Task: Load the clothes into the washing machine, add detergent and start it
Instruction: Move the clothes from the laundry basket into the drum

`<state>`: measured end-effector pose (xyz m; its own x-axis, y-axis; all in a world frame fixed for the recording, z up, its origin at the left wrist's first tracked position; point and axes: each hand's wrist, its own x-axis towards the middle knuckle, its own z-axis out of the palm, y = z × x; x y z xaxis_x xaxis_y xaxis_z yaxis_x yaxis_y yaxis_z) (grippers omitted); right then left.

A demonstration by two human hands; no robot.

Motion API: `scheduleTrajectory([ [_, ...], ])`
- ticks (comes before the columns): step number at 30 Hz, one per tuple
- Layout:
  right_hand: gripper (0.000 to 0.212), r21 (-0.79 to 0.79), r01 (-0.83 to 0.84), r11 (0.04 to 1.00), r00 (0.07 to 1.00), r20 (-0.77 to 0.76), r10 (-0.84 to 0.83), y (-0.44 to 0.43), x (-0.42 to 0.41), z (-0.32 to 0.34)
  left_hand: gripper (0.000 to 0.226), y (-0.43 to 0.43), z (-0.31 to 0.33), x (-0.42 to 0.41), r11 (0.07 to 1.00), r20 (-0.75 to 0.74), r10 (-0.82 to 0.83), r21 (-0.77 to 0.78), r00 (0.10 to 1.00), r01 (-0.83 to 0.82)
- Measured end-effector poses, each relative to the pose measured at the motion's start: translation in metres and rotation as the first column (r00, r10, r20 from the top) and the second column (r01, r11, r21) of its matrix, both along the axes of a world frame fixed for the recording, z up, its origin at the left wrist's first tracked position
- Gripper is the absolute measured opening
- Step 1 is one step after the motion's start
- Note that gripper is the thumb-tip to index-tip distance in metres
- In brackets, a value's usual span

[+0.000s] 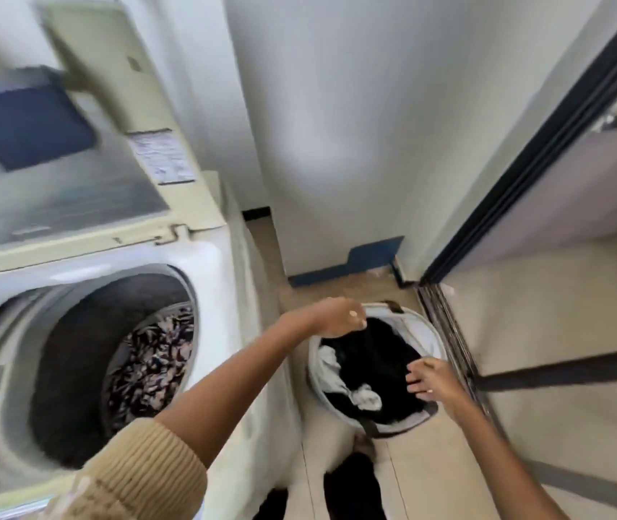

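Glossy white washer [217, 264], left of frame, lid [112, 88] up, sticker [160, 159] too blurred to read, patterned fabric [149, 369] in its drum [74, 350]. Round soft basket [426, 332], lower centre, holds black clothes [370, 362]. Left hand [340, 320] pinches them; right hand [431, 380] hovers, fingers spread.

White washing machine [220, 279], floral dark garment [149, 365] inside, black and white clothes [370, 365], tan ribbed sleeve [138, 478]

I read a black sliding-door frame [547, 144] running diagonally at the right; left of the frame stands a plain white wall [337, 106], evenly lit; a blue skirting [359, 264] edges the wall base just left of the frame's foot; beige floor tiles [423, 467] lie beside the frame's floor track [446, 324].
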<state>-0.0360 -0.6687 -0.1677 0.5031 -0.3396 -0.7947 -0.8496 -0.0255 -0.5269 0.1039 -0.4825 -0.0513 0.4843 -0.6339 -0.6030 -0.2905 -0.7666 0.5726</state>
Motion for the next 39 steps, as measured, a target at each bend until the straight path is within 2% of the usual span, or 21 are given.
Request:
scheduleTrajectory([
  [2, 0.013, 0.037, -0.006, 0.999, 0.998, -0.055, 0.008, -0.009, -0.006, -0.037, 0.012, -0.023, -0.056, 0.001, 0.992, -0.104, -0.049, 0.114, 0.993, 0.061],
  [4, 0.015, 0.053, -0.01, 0.999, 0.994, -0.106, 0.016, -0.016, -0.007, -0.078, 0.016, -0.035, -0.103, 0.001, 0.976, -0.168, -0.016, 0.211, 0.986, 0.052],
  [6, 0.018, 0.023, -0.022, 0.999, 0.986, -0.166, 0.025, -0.021, -0.004, -0.118, 0.016, -0.037, -0.144, -0.002, 0.958, -0.176, 0.073, 0.285, 0.982, -0.02],
  [7, 0.017, -0.004, -0.039, 0.999, 0.982, -0.184, 0.038, -0.023, -0.001, -0.137, 0.024, -0.036, -0.163, -0.004, 0.944, -0.17, 0.115, 0.324, 0.979, -0.055],
  [9, 0.015, -0.031, -0.139, 0.99, 0.968, -0.216, 0.129, -0.026, 0.003, -0.179, 0.036, -0.033, -0.2, -0.011, 0.918, -0.192, 0.164, 0.388, 0.968, -0.079],
  [11, 0.018, -0.028, -0.275, 0.961, 0.933, -0.248, 0.259, -0.027, 0.01, -0.217, 0.037, -0.027, -0.236, -0.018, 0.896, -0.222, 0.196, 0.436, 0.955, -0.083],
  [14, 0.013, -0.023, -0.454, 0.891, 0.876, -0.197, 0.441, -0.024, 0.034, -0.261, 0.036, -0.019, -0.278, -0.025, 0.878, -0.247, 0.229, 0.47, 0.942, -0.09],
  [16, 0.029, -0.013, -0.527, 0.85, 0.841, -0.154, 0.519, -0.02, 0.048, -0.275, 0.035, -0.017, -0.29, -0.027, 0.879, -0.238, 0.241, 0.464, 0.941, -0.108],
  [18, 0.04, 0.035, -0.555, 0.831, 0.818, -0.159, 0.553, -0.014, 0.057, -0.295, 0.035, -0.015, -0.308, -0.03, 0.879, -0.231, 0.263, 0.459, 0.937, -0.133],
  [20, 0.031, 0.072, -0.54, 0.839, 0.823, -0.164, 0.544, -0.009, 0.061, -0.304, 0.036, -0.012, -0.317, -0.033, 0.875, -0.227, 0.266, 0.465, 0.937, -0.136],
  [21, 0.018, 0.046, -0.514, 0.857, 0.842, -0.164, 0.514, -0.009, 0.06, -0.301, 0.036, -0.01, -0.318, -0.034, 0.874, -0.23, 0.266, 0.468, 0.936, -0.133],
  [24, 0.039, -0.056, -0.377, 0.925, 0.922, -0.124, 0.368, -0.016, 0.061, -0.282, 0.037, -0.009, -0.305, -0.036, 0.88, -0.238, 0.269, 0.454, 0.933, -0.138],
  [29, 0.048, 0.058, -0.177, 0.982, 0.984, 0.04, 0.175, -0.028, 0.071, -0.206, 0.047, -0.015, -0.261, -0.034, 0.904, -0.215, 0.289, 0.382, 0.933, -0.191],
  [34, 0.043, 0.138, -0.115, 0.984, 0.968, 0.237, 0.08, -0.022, 0.082, -0.121, 0.086, -0.03, -0.208, -0.028, 0.937, -0.178, 0.306, 0.233, 0.935, -0.262],
  [39, 0.043, 0.204, -0.051, 0.978, 0.926, 0.377, -0.03, 0.001, 0.071, -0.038, 0.093, -0.045, -0.153, -0.039, 0.963, -0.195, 0.267, 0.097, 0.944, -0.252],
])
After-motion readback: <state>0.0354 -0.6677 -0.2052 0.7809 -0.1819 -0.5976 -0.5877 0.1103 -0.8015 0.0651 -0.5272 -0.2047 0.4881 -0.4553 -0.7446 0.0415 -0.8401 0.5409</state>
